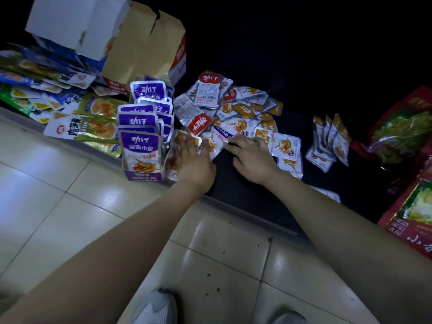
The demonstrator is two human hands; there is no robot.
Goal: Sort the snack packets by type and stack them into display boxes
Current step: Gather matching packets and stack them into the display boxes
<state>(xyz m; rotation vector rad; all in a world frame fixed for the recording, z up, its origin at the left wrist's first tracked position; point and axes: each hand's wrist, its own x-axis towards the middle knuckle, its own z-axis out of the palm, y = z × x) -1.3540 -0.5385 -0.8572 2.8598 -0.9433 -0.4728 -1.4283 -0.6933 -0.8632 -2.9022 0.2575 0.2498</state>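
My left hand [194,157] lies flat and my right hand [252,157] is spread, both on the loose foil snack packets [236,113] mid-frame. I'd slide the purple-edged packet [223,133] free without dragging its neighbours, for the purple cardboard display box [142,176] to its left.

Purple packets [140,146] — red-white-orange heap [233,113]; green, perhaps yellow bags [93,108].

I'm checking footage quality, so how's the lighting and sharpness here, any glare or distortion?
Head view: dim overall, the shelf nearly black at the back; glare patches on the floor tiles; wide-angle bending toward the edges; print on the purple packets reads clearly, the loose packets look softer.
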